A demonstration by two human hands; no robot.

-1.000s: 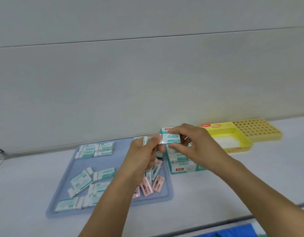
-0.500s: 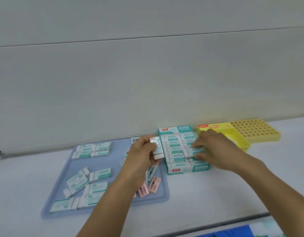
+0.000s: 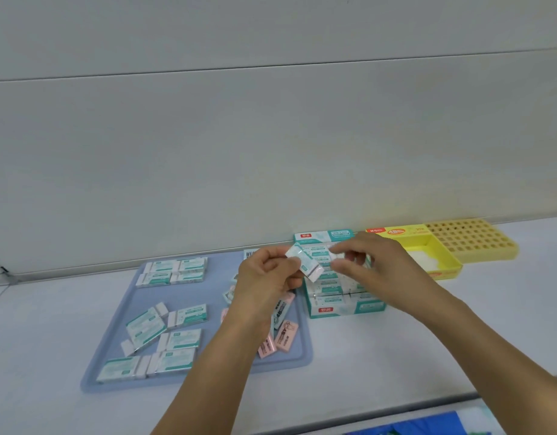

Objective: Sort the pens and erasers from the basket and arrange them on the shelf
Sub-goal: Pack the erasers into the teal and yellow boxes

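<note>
The left hand (image 3: 267, 271) pinches a white and green eraser (image 3: 305, 262) above the green box (image 3: 343, 306), probably to pack it. The right hand (image 3: 374, 265) reaches over with bent fingers, holding nothing that shows

Materials and finishes
Glossy film-wrapped eraser (image 3: 305, 264); matt blue plastic tray (image 3: 214, 279); printed teal card box (image 3: 346, 307); yellow card box (image 3: 440, 262); smooth matt white shelf (image 3: 380, 356).
</note>
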